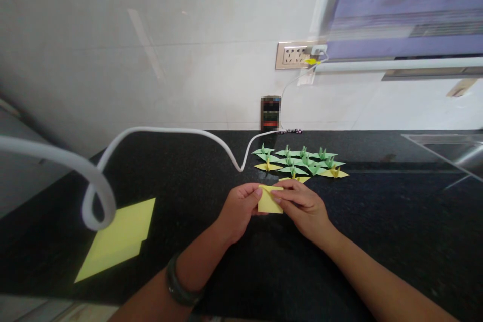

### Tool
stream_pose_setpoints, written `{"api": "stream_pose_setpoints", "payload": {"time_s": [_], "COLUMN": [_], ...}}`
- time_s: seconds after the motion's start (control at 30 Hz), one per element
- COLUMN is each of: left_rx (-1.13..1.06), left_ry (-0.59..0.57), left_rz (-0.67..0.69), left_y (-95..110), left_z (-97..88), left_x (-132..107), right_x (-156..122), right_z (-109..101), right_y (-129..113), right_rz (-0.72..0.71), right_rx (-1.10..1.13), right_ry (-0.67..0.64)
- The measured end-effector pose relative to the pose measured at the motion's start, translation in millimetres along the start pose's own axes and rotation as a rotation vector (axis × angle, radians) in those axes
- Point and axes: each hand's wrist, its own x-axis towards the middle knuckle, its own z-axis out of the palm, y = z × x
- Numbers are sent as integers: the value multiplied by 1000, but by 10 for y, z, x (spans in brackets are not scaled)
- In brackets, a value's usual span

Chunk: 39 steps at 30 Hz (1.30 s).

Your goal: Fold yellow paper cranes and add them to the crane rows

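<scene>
A small folded square of yellow paper (pixel 270 204) is held between both hands, above the black countertop. My left hand (pixel 240 209) pinches its left edge, with the thumb on the front and fingers partly hidden behind. On the other side, my right hand (pixel 304 209) closes its thumb and fingers on the right edge. Just beyond the hands stand several green paper cranes (pixel 290 160) in rows, with a few yellow paper cranes (pixel 335 172) among them; the nearest yellow one is partly hidden by my right hand.
Yellow paper sheets (pixel 121 234) lie on the black countertop (pixel 181 171) at the left. A thick white cable (pixel 166 131) loops above them toward a pixelated phone-like object (pixel 270 113) at the wall. A wall socket (pixel 296 55) holds a plug. A sink edge (pixel 445 156) is at the right.
</scene>
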Motion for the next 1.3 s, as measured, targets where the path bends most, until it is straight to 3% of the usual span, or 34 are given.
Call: {"api": "stream_pose_setpoints", "payload": {"time_s": [0.2, 0.6, 0.83, 0.97, 1.07, 1.2, 1.3], "left_rx": [-31, -126, -123, -41, 45, 169, 218], "left_ry": [-31, -44, -14, 70, 137, 176, 195], "left_rz": [-25, -107, -98, -41, 12, 74, 98], "left_y": [30, 72, 34, -14, -14, 0, -5], "left_z": [-40, -63, -56, -51, -39, -3, 22], "left_x": [2, 16, 16, 19, 13, -9, -22], "right_x": [17, 57, 57, 61, 56, 32, 18], "right_z": [-40, -87, -64, -46, -8, 82, 124], "right_y": [43, -10, -34, -78, -96, -54, -20], "right_rz": [-90, -91, -89, -70, 49, 334, 424], "right_rx": [-54, -88, -86, -48, 20, 123, 166], "right_ry": [-99, -215, -247, -236, -172, 34, -24]}}
